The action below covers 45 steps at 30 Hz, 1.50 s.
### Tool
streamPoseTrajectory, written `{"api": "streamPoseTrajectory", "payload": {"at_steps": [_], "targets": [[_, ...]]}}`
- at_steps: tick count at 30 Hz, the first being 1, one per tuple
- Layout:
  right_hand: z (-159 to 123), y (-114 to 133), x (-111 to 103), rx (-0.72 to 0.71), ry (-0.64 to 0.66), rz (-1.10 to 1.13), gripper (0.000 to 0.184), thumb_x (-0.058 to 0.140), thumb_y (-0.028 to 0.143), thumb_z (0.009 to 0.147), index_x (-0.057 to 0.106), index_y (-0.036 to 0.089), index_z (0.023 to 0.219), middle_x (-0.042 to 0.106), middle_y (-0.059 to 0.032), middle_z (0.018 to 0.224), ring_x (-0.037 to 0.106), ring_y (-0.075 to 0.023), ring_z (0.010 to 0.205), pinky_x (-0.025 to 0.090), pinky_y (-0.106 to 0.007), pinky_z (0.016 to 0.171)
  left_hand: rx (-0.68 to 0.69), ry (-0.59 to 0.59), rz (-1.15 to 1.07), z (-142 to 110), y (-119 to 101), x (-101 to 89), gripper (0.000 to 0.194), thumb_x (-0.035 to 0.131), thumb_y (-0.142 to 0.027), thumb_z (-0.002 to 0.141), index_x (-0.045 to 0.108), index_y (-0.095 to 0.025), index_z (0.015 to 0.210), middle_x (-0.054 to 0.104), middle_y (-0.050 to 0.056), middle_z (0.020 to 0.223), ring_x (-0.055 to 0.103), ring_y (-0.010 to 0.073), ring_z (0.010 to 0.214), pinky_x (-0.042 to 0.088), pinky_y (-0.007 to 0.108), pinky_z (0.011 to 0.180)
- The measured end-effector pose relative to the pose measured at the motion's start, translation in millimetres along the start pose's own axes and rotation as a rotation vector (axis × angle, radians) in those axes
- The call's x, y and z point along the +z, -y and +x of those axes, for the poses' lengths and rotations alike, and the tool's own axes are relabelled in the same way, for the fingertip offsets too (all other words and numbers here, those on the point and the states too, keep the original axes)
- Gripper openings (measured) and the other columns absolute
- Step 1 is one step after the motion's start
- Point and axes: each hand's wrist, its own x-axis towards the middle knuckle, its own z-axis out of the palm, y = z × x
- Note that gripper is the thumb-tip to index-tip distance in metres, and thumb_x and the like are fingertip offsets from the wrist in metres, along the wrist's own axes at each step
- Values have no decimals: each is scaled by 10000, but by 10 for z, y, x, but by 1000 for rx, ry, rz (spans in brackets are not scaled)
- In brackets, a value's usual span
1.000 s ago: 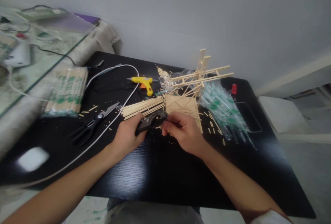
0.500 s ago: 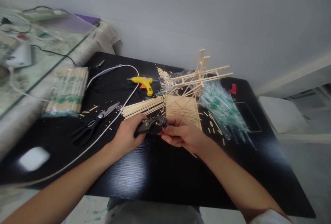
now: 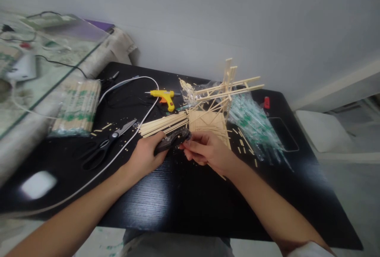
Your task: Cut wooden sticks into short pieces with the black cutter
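My left hand point(image 3: 148, 151) is closed around a dark pair of pliers point(image 3: 172, 140), whose head points right toward my other hand. Thumb and fingers of my right hand point(image 3: 209, 150) pinch together at the jaws. A thin wooden stick point(image 3: 221, 176) shows its end below this hand; the rest is hidden by the fingers. Just beyond lie a bundle of loose sticks point(image 3: 163, 123) and a flat panel of wooden sticks point(image 3: 208, 119). Behind the panel stands a frame built of sticks point(image 3: 230, 86).
A yellow glue gun point(image 3: 164, 96) lies at the back, with black scissors point(image 3: 108, 143) to the left. A white cable point(image 3: 118, 156) crosses the black table point(image 3: 190, 205). Packed sticks point(image 3: 77, 106) sit left, plastic wrappers point(image 3: 252, 120) right, near a red object point(image 3: 266, 102) and a phone-like slab point(image 3: 283, 134).
The pliers' head has turned slightly and its jaws look closer together. My right fingers have shifted a little left against it. The view has moved slightly.
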Motion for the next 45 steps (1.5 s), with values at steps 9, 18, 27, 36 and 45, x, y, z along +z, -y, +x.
{"api": "streamPoseTrajectory", "payload": {"at_steps": [9,18,27,36,45], "targets": [[-52,-52,131,-303,-345,-330,230,806,361,823,654,188,814,654,22,721,526,-86,517,415,-223,470,-26,-39,43,-18,20,19,30,592,-223,859,585,-206,836,647,-3,700,591,149,611,436,248,598],[-41,-47,103,-277,-259,-293,251,756,389,872,638,179,802,680,3,702,481,-79,485,377,-227,460,11,-11,10,-6,34,15,72,576,-197,879,626,-191,930,681,18,784,635,160,693,477,253,662],[-36,-27,47,-270,-165,-278,285,742,420,888,634,169,809,685,-11,702,462,-73,483,357,-221,463,39,-21,4,-5,46,0,98,571,-186,872,629,-188,950,697,20,805,643,157,708,482,249,675],[-39,-19,60,-284,-171,-327,277,701,395,919,629,174,768,631,14,659,441,-78,500,327,-228,475,63,-36,27,3,64,8,72,572,-170,867,617,-189,920,667,6,762,616,144,669,464,237,641],[-23,-42,64,-282,-215,-335,237,697,343,919,622,177,768,633,17,666,482,-89,537,364,-230,522,25,-3,27,-10,93,22,80,555,-179,873,540,-208,801,576,-28,665,546,122,578,418,221,577]]}}
